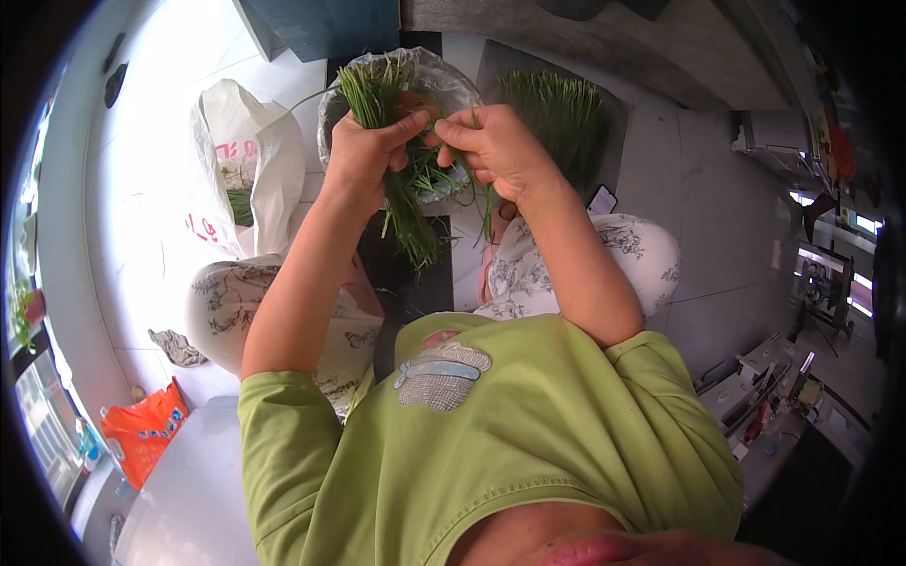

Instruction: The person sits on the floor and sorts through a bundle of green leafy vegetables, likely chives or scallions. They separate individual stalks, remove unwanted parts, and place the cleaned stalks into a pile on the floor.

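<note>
My left hand (364,145) is closed around a thick bunch of long green leafy stalks, likely garlic chives (410,219), with the cut ends pointing up and the loose tips hanging below. Close beside it on the right, my right hand (488,145) pinches a few thin strands between thumb and fingers; some dangle under the hand. Beneath both hands stands a round container lined with clear plastic (453,81), holding loose green scraps. A larger pile of the same green stalks (559,113) lies on a dark board to the right.
A white plastic bag (276,156) with greens inside stands on the tiled floor at the left. A phone-like object (603,201) lies near my right knee. An orange bag (145,431) and a crumpled grey cloth (175,347) are at lower left. Furniture (325,28) borders the top.
</note>
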Demonstrator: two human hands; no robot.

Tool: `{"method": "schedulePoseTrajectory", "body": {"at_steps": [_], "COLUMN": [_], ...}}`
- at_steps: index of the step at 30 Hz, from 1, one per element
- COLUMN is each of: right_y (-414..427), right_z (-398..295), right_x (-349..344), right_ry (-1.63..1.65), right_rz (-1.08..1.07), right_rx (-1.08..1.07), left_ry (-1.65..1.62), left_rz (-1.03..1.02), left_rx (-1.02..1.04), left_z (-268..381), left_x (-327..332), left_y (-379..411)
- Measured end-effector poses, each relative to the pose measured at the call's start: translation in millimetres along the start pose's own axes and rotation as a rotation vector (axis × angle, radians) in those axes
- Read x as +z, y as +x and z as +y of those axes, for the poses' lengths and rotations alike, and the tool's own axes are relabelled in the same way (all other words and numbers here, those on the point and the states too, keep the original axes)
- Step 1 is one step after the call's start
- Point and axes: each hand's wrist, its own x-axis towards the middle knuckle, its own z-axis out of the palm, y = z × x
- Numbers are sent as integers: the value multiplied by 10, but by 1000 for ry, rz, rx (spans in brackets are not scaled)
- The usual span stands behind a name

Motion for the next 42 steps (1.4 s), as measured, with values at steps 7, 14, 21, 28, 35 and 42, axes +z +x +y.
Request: {"method": "schedulePoseTrajectory", "body": {"at_steps": [7,14,21,28,35,42], "right_y": [41,86,82,56,125,125], "right_z": [32,65,2,-19,55,54], "right_x": [41,18,61,25,36,45], "right_ry": [-149,-197,-28,65,-24,32], "right_rz": [118,137,148,166,153,132], "right_rx": [-233,-191,-194,-126,-154,-156], "left_ry": [156,270,680,415,335,586], "left_rz": [85,118,126,120,40,61], "left_rx": [20,134,443,275,61,440], "left_z": [6,0,-53,7,-6,-119], "left_x": [-20,31,-7,-39,-20,-60], "left_y": [13,-4,82,104,98,205]}}
